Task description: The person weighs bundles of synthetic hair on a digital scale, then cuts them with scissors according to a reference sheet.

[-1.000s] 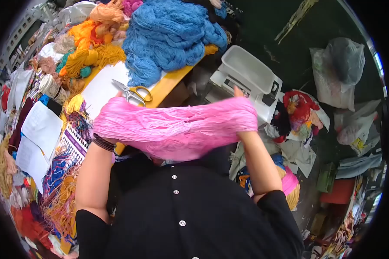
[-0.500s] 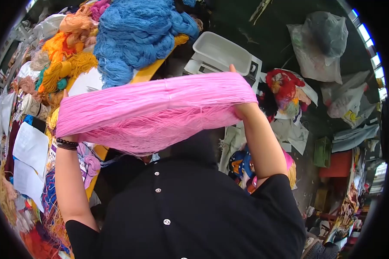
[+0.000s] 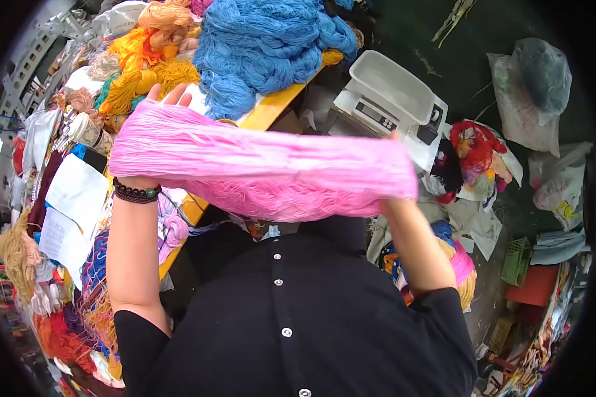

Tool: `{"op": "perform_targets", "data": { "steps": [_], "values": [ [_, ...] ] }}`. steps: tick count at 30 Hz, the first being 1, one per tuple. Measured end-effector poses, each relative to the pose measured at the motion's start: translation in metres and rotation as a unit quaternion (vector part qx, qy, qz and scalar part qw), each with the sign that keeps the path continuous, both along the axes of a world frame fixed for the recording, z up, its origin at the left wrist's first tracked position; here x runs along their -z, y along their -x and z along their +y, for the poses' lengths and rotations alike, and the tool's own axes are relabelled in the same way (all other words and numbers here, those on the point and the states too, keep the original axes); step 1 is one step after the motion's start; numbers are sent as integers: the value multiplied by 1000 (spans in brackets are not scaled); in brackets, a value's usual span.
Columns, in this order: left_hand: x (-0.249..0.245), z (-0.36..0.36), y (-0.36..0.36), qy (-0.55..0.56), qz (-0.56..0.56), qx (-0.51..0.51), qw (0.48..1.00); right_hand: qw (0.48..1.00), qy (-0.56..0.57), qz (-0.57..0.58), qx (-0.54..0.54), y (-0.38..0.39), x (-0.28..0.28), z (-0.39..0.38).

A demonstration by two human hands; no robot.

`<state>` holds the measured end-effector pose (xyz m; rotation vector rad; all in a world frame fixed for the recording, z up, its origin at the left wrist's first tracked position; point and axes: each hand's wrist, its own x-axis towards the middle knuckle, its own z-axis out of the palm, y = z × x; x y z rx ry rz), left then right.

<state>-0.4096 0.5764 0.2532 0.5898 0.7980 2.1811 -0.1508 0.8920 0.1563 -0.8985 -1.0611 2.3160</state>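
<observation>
A large skein of pink yarn (image 3: pixel 265 155) stretches across in front of my chest, looped around both hands. My left hand (image 3: pixel 171 96) is inside its left end; the fingers stick out above the strands, spread, and a dark bead bracelet (image 3: pixel 136 192) circles the wrist. At the other end my right hand (image 3: pixel 395 206) is mostly hidden by the yarn, with only a fingertip and the wrist side showing. The upper strands are pulled taut, while the lower ones hang looser and wavy.
A yellow-edged table (image 3: pixel 271 109) on the left bears blue yarn (image 3: pixel 261 56), orange yarn (image 3: pixel 139 53) and paper sheets (image 3: pixel 69 192). Beyond my right hand stands a weighing scale (image 3: pixel 384 99). Plastic bags (image 3: pixel 530 92) and a green crate (image 3: pixel 515 261) are at right.
The view has shifted, so the surroundings appear further right. The skein's left end has risen and its strands bunch narrower; more fingers of my left hand show above it.
</observation>
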Motion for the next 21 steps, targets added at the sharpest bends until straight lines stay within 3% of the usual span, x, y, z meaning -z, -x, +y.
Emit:
{"op": "perform_targets", "data": {
  "steps": [1, 3, 4, 6, 7, 8, 9, 10, 12, 13, 14, 15, 16, 17, 18, 19, 20, 21],
  "values": [
    [-2, 4, -4, -45, -1, 30, 999, 999, -7, -14, 42, 1, 16, -9],
    [-4, 11, -3, 34, 54, -11, 998, 991, -24, -44, 124, 12, 15, -45],
    [2, 11, 3, -71, 31, 77, 994, 987, 40, -54, 148, 14, 13, -40],
    [15, 9, 19, 55, 113, -74, 989, 964, -182, 44, 190, 7, 42, -38],
    [29, 5, 34, 25, 102, -56, 993, 979, -94, 43, 173, 5, 40, -18],
    [30, 6, 26, 84, 98, -97, 987, 864, -456, -124, 173, -4, 42, -18],
    [30, 7, 21, 152, 124, -122, 973, 605, -731, -286, 133, -8, 43, -20],
    [36, 3, 22, 140, 84, -101, 981, 714, -650, -213, 152, -9, 38, -17],
    [40, 9, 20, 133, 12, -93, 987, 742, -621, -225, 113, -10, 3, -15],
    [39, 12, 17, 136, -21, -103, 985, 668, -701, -221, 115, -10, -3, -4],
    [51, 8, 26, 92, 43, -69, 992, 636, -727, -238, 105, -10, -26, -4],
    [54, 19, 39, 282, 113, -91, 948, 602, -751, -253, 93, -10, -52, -7],
    [67, 24, 26, 345, 379, -29, 858, 551, -779, -286, 89, -5, -61, -4],
    [80, 29, 13, 340, 614, -25, 712, 550, -781, -282, 90, -4, -76, -9],
    [82, 51, -40, 290, 249, 21, 924, 522, -801, -279, 86, -3, -95, -17],
    [85, 71, -81, 181, -158, 63, 969, 494, -821, -274, 85, -1, -109, -23],
    [86, 75, -108, 393, -72, 98, 912, 490, -833, -247, 72, 1, -115, -25],
    [87, 79, -135, 563, 2, 174, 808, 461, -850, -253, 34, 4, -115, -28]
  ]
}}
